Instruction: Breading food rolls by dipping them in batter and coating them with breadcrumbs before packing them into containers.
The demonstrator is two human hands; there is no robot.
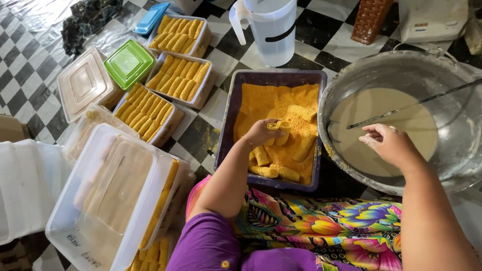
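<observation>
The left hand [261, 133] pinches a crumbed roll [279, 127] over the crumb tray [224, 125]; at three o'clock the right hand [389, 145] hovers loosely open (batter-smeared) above the batter bowl [452, 70] — drips could clump the crumbs.

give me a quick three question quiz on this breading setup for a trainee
1. True or false: the left hand holds a crumbed roll over the purple tray.
2. What is in the metal basin? A) pale batter B) oil C) rice
3. Which lid colour sits among the filled boxes beside the clear and blue ones?

Key: 1 true. 2 A, under the right hand. 3 green, the green lid.
</observation>
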